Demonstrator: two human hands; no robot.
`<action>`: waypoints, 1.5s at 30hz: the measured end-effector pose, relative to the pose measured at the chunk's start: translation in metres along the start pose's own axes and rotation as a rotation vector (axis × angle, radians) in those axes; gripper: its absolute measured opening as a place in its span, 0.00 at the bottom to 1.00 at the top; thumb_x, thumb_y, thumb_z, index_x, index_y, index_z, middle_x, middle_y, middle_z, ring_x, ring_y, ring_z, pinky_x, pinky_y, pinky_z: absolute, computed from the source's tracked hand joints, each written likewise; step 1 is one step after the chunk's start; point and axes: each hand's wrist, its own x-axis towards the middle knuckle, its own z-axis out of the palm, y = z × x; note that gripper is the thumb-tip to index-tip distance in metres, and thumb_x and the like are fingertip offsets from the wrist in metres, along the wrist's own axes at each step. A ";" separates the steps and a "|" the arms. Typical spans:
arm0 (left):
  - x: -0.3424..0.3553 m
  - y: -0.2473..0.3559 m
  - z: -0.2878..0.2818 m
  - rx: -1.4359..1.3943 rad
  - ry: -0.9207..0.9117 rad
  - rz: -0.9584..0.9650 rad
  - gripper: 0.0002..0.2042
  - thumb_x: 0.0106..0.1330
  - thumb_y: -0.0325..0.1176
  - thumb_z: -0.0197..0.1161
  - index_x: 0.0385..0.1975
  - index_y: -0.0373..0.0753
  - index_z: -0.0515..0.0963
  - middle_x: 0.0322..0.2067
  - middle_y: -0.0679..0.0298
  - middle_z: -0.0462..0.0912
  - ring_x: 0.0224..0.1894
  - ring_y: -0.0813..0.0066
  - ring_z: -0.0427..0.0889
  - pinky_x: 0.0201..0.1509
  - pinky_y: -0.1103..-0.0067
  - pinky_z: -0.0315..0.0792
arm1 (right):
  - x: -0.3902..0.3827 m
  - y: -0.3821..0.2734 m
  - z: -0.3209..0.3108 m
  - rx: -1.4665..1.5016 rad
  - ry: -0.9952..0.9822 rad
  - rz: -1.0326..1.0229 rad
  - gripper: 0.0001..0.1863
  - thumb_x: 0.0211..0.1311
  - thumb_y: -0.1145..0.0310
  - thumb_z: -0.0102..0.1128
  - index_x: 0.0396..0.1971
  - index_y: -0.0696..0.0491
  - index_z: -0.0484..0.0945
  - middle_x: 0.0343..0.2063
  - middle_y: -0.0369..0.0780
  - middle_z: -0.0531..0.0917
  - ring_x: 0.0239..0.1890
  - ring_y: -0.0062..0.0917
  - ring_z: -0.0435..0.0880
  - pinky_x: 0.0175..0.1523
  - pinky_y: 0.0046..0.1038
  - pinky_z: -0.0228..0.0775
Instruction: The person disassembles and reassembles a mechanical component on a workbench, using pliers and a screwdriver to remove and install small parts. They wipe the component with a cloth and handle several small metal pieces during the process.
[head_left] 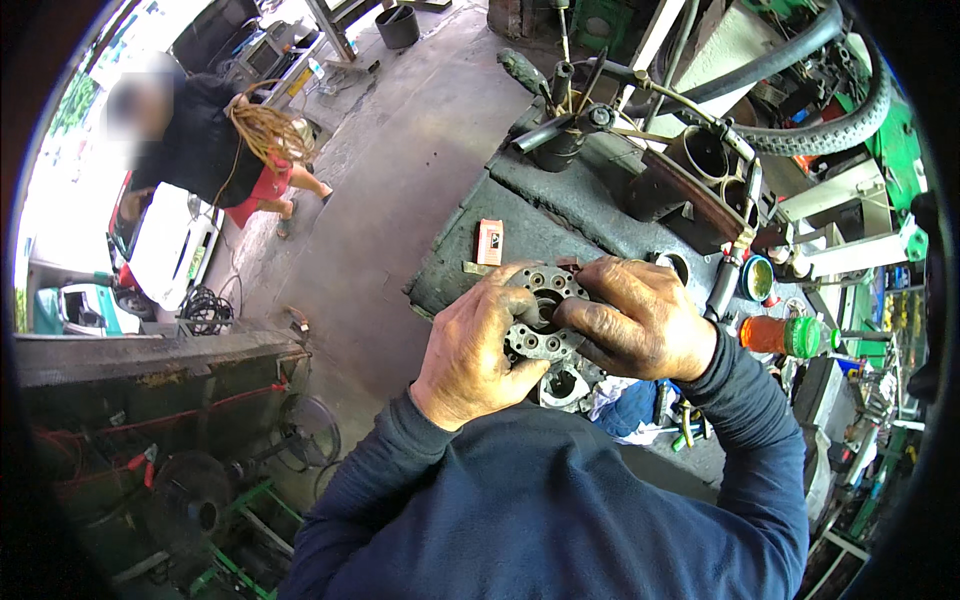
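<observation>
A round grey metal part point(541, 344) with a ring of holes about a central bore is held up between both hands, over the near edge of the dark workbench point(530, 225). My left hand point(478, 337) is closed around its left side, thumb below and fingers above. My right hand point(637, 318) grips the right side, its fingertips at the central bore; they hide that part of the ring. Just beneath sits another metal piece with an opening point(563, 386). A small red and white box point(490, 242) lies on the bench beyond my left hand.
Right of my right hand are an open tin point(757, 278) and a bottle of orange liquid point(770, 335). A blue cloth point(632, 410) lies below it. A tyred wheel point(830, 135) overhangs the bench. At far left, a person point(205, 145) carries coiled cable point(268, 132).
</observation>
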 end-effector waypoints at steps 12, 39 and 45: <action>0.005 0.008 -0.005 -0.024 -0.006 -0.065 0.29 0.48 0.29 0.83 0.49 0.36 0.74 0.50 0.54 0.86 0.47 0.52 0.90 0.50 0.64 0.84 | -0.010 0.005 0.018 0.081 0.121 -0.008 0.24 0.42 0.73 0.76 0.46 0.54 0.86 0.34 0.43 0.82 0.30 0.36 0.87 0.34 0.35 0.83; 0.001 -0.023 -0.020 -0.434 -0.147 -0.048 0.38 0.60 0.36 0.83 0.68 0.31 0.71 0.66 0.51 0.73 0.72 0.57 0.73 0.77 0.64 0.68 | -0.001 -0.051 0.017 0.261 0.231 0.787 0.22 0.56 0.78 0.69 0.53 0.55 0.86 0.47 0.48 0.90 0.49 0.41 0.91 0.56 0.35 0.82; 0.012 -0.019 -0.033 -0.813 -0.300 -0.315 0.40 0.59 0.23 0.81 0.73 0.29 0.68 0.70 0.49 0.75 0.72 0.60 0.75 0.77 0.66 0.69 | -0.021 -0.063 0.022 0.676 0.328 0.886 0.28 0.67 0.69 0.71 0.66 0.57 0.80 0.60 0.48 0.86 0.61 0.33 0.85 0.67 0.36 0.76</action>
